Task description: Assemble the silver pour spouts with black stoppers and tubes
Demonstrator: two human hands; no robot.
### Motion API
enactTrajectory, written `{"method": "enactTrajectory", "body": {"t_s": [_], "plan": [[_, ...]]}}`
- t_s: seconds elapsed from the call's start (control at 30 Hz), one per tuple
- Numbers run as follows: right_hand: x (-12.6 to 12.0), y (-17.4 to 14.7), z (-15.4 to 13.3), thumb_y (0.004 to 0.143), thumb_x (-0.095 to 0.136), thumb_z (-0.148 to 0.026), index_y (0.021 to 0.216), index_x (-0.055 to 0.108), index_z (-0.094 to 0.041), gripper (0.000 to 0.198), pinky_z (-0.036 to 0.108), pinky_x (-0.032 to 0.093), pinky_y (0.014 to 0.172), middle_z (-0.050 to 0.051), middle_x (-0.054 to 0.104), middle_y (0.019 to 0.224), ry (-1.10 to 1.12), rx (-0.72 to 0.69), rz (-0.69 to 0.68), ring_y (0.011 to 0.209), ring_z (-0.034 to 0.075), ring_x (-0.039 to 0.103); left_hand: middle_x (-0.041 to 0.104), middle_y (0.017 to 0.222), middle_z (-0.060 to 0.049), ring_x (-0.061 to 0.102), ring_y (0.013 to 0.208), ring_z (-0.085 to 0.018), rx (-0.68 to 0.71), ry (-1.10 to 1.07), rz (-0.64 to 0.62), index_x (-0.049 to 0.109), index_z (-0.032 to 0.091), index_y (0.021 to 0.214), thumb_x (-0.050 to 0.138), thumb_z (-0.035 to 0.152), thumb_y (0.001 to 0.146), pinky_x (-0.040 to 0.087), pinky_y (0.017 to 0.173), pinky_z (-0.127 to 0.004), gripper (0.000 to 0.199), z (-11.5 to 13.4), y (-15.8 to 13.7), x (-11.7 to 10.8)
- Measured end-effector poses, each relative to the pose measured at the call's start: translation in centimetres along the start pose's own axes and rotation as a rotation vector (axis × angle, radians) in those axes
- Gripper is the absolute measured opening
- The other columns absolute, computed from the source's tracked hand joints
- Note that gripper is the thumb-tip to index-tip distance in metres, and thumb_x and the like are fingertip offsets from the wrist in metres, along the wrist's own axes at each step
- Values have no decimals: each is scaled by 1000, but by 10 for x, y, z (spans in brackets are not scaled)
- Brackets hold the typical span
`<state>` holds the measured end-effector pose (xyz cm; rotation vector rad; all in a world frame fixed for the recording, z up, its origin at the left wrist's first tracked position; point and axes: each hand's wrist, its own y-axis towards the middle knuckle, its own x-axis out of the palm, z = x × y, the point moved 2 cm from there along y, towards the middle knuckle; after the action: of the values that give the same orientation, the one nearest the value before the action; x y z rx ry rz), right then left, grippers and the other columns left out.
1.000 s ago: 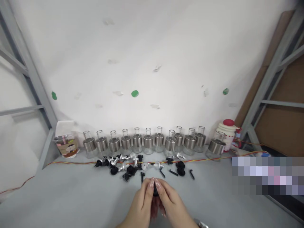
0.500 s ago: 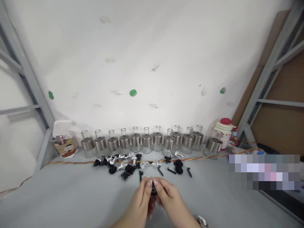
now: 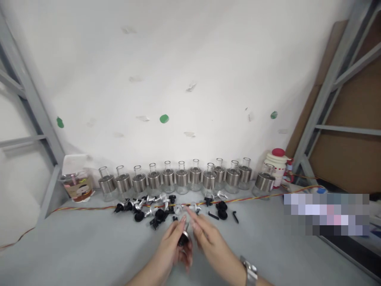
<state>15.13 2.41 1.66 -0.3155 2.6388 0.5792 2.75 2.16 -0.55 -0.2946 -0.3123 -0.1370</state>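
Nearest, a watch (image 3: 251, 273) sits at the wrist of the right hand (image 3: 210, 241), whose fingers are fairly straight and blurred; they appear to grip nothing, though I cannot tell whether they brush the other hand's piece. Just beside it, over the middle of the desk (image 3: 104, 246), the left hand (image 3: 171, 242) has thumb and fingers closed around a small black-and-silver spout (image 3: 183, 238), which looks at least partly put together. Farther on, black sticks (image 3: 235, 217), black caps (image 3: 222, 215) and silver spouts (image 3: 151, 210) lie scattered; many seem left to join. A cord (image 3: 77, 207) runs behind and among them. Along the far edge stand twelve glass bottles (image 3: 182, 177), none topped yet, between a cup (image 3: 81, 190) at the far left corner and a jug (image 3: 276, 165) toward the far right.
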Motion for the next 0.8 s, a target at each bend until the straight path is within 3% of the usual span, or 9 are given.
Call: {"method": "enactTrajectory", "body": {"t_s": [0.1,0.17,0.27,0.43,0.6,0.67,0.8], "plan": [[-23,15,22,85,39,-31,106,57,-16,31,34,41,79,9,56,91,-178,28,209,84,20,52,56,50,5,52,38,-12,127,-64,112,45,18,70,61,54,61,38,32,-20,40,11,4,-8],[-31,22,37,83,43,-29,98,59,-15,26,32,43,73,7,54,86,-318,54,223,74,18,53,56,54,5,54,45,-11,236,-114,189,48,17,73,64,49,62,42,39,-21,37,17,8,-17],[-30,25,51,78,53,-27,91,60,-14,20,31,42,71,7,52,84,-505,52,193,75,20,53,56,67,3,57,57,-12,354,-89,301,51,16,83,63,45,63,46,55,-25,37,22,13,-31],[-15,22,44,75,59,-25,88,57,-16,17,34,39,74,6,52,85,-632,-33,139,80,22,51,55,73,-1,55,66,-17,459,390,378,55,16,83,52,47,71,43,62,-29,33,33,8,-40],[-8,16,31,76,57,-22,89,55,-18,14,34,39,76,6,52,88,-574,-67,104,85,22,50,52,89,-8,52,85,-24,613,1413,389,57,17,95,47,31,78,40,74,-36,24,30,4,-32],[-5,13,29,76,56,-23,92,55,-18,17,33,39,76,6,52,91,-543,-58,80,86,22,50,51,90,-8,51,88,-24,596,1549,368,56,18,99,46,24,79,40,74,-35,24,24,10,-32],[0,10,30,77,55,-25,110,48,-21,34,34,40,74,6,51,95,-488,-16,54,83,22,50,51,91,-8,50,89,-24,574,1613,365,59,17,91,48,17,77,41,74,-34,18,17,25,-35]]}}
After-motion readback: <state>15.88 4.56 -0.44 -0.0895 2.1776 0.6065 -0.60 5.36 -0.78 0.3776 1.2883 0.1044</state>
